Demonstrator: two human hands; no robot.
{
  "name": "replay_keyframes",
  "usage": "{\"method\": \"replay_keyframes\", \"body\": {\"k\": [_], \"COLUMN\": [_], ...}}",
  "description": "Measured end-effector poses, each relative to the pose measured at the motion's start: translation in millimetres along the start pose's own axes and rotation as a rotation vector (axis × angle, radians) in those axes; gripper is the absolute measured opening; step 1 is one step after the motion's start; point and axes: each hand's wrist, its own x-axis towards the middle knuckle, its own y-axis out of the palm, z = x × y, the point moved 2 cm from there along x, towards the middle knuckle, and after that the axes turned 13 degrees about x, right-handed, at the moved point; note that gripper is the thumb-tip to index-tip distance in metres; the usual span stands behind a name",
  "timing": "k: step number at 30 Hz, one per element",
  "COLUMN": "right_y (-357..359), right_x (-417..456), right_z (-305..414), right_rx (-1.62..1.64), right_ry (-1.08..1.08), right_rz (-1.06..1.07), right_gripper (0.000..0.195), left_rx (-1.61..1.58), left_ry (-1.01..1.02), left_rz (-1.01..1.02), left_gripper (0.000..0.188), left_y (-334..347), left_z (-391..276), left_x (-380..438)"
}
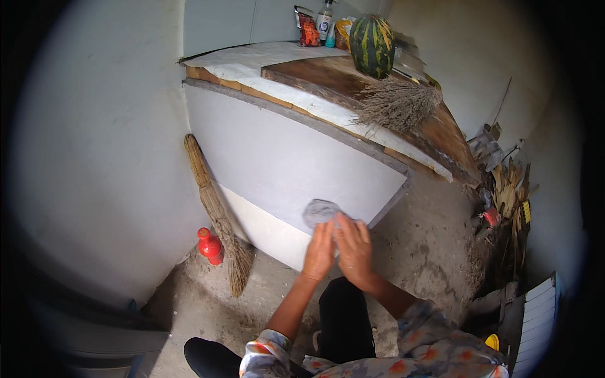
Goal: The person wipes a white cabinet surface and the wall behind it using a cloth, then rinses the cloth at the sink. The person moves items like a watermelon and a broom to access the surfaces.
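My left hand (320,253) and my right hand (353,248) are side by side over the lower right part of a smooth white panel (283,151), the side of a raised counter. Both hands rest on a bunched grey cloth (319,212), which sticks out past the fingertips and looks slightly blurred. The fingers hide part of the cloth, so how each hand grips it is only partly visible. Below the panel's grey-white face runs a cream strip (269,229) near the floor.
A straw broom (215,208) leans at the left beside a red bottle-shaped object (210,246). On the counter are a wooden board (326,78), a striped green gourd (372,46), a dry twig brush (401,104), and several bottles and packets. Sticks and husks (513,203) stand at the right.
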Motion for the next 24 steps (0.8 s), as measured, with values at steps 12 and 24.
{"method": "replay_keyframes", "body": {"k": [12, 24], "right_y": [-87, -77], "right_x": [42, 33], "right_z": [-2, 7], "right_rx": [-0.027, -0.046], "right_ry": [-0.002, 0.096], "right_rz": [-0.412, -0.246], "right_gripper": [0.031, 0.03], "left_rx": [0.063, 0.014], "left_ry": [0.503, 0.354], "left_rz": [-0.261, -0.12], "left_gripper": [0.052, 0.048], "left_y": [-33, -29], "left_z": [-95, -85], "left_x": [95, 84]}}
